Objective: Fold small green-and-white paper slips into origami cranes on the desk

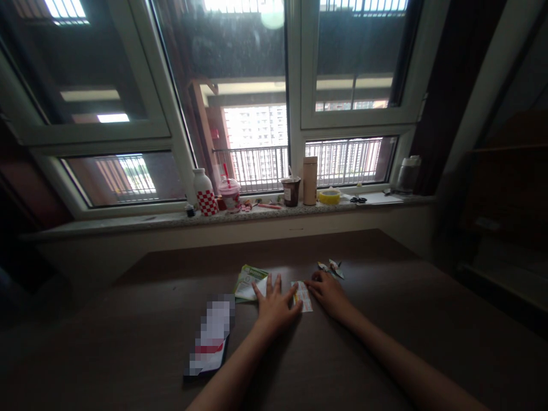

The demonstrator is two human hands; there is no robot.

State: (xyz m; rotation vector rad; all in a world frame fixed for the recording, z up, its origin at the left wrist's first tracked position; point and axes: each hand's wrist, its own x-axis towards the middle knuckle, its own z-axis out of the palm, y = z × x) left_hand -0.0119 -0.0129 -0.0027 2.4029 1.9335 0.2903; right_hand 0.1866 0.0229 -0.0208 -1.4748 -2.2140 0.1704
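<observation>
My left hand (276, 305) lies palm down on the table with its fingers spread. Its thumb side touches a small printed paper slip (305, 299), while the outer fingers reach over a white part of the green and yellow printed packets (248, 281). My right hand (331, 295) is at the slip's upper right edge, fingers curled and a tip at the corner; its grip is partly hidden. Just beyond the right hand sit small folded pieces of printed paper (335, 267).
A phone-like item (212, 337), blurred on top, lies left of my left forearm on the dark table (128, 319). Along the windowsill (171, 220) stand a checkered bottle (206, 194), a pink cup (230, 197), a brown cup (291, 191), a tan flask (310, 181), yellow tape (329, 197) and scissors (358, 200).
</observation>
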